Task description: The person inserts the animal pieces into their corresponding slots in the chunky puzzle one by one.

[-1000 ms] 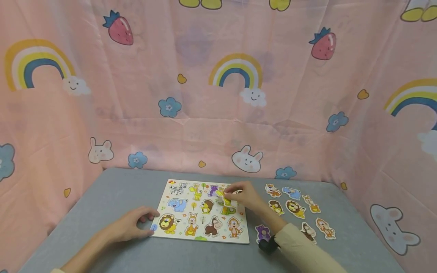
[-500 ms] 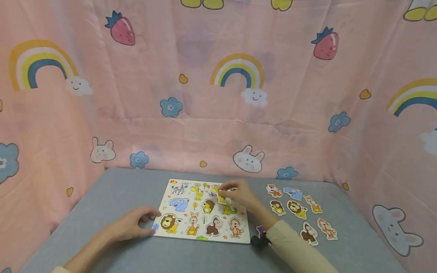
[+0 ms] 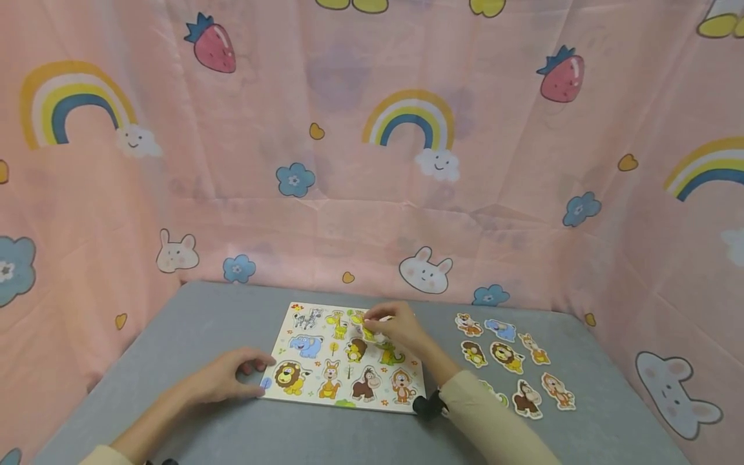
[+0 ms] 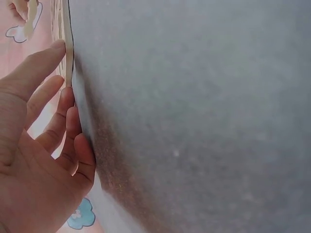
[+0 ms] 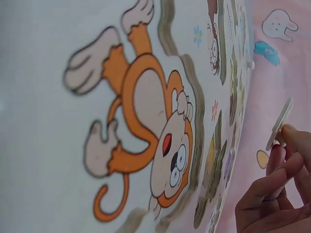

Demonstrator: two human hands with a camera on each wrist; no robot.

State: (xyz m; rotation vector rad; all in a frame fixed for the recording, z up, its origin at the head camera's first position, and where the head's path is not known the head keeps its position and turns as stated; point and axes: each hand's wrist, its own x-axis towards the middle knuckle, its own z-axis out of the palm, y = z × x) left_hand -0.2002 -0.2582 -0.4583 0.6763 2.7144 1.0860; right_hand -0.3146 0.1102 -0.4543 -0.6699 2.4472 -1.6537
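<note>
My right hand (image 3: 398,326) pinches a yellow giraffe puzzle piece (image 3: 369,332) between thumb and fingers over the upper middle of the white puzzle board (image 3: 328,307). In the right wrist view the thin piece (image 5: 280,125) stands edge-on at the fingertips, above the printed board (image 5: 39,121). The board carries pictures of animals with outlined slots, a large monkey (image 5: 141,102) nearest that camera. My left hand (image 3: 227,378) touches the board's left edge with thumb and fingertips, its fingers loosely bent; the left wrist view shows the thumb (image 4: 46,56) against the edge.
Right of the board lie loose pieces: a tiger (image 3: 468,325), an elephant (image 3: 500,330), a lion (image 3: 506,357), a gorilla (image 3: 527,399), a monkey (image 3: 558,391) and several others. The right sleeve (image 3: 488,413) partly covers a green piece (image 3: 494,392). A pink printed curtain (image 3: 349,239) surrounds the grey table.
My right hand has moved left over the board with the giraffe piece, and its sleeve now hides the purple piece. The left hand stays at the board's edge. The head view has shifted slightly.
</note>
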